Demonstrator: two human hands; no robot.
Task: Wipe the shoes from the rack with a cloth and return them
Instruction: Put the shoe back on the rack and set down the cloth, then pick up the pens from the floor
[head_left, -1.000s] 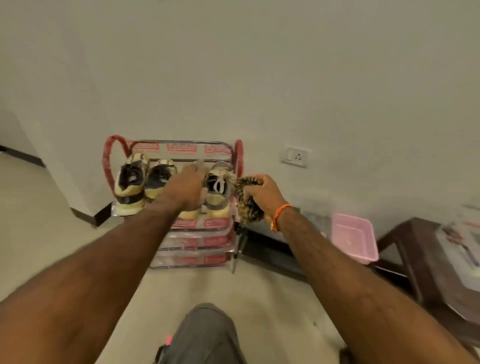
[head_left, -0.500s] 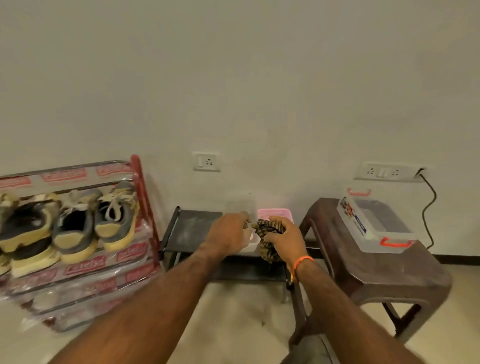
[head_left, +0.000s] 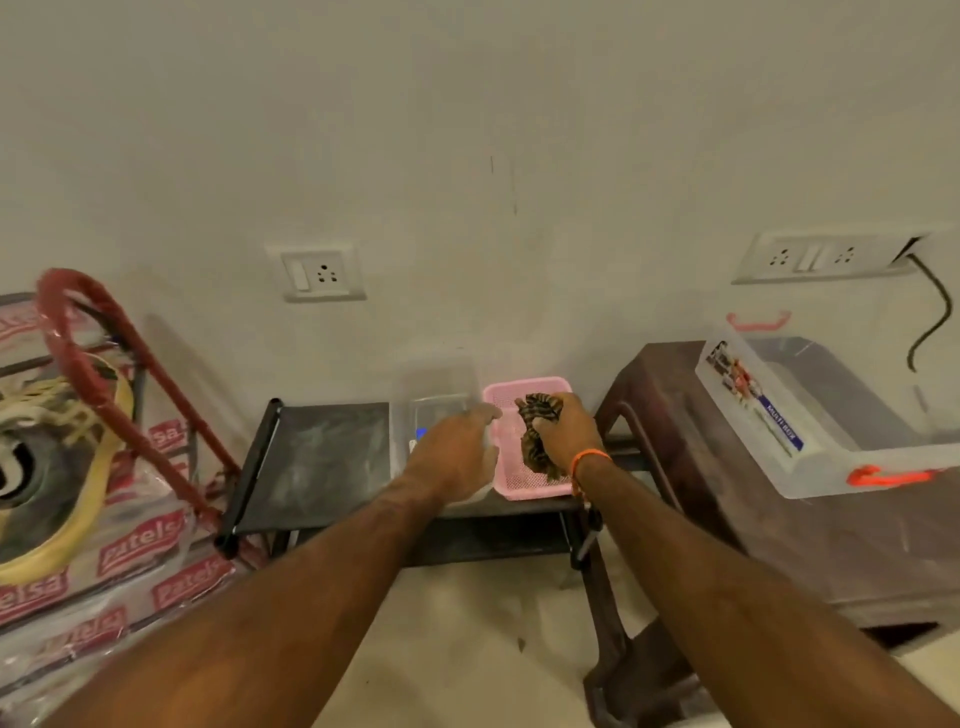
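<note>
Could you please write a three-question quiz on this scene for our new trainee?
1. True or false: the right hand grips the striped cloth over the pink basket.
2. Which stands on the brown stool? A) a shoe B) a clear plastic box C) the pink basket
3. Fill in: the left hand reaches over a clear container with its fingers ____.

Key: 1 true; 2 B; 3 straight, holding nothing.
</note>
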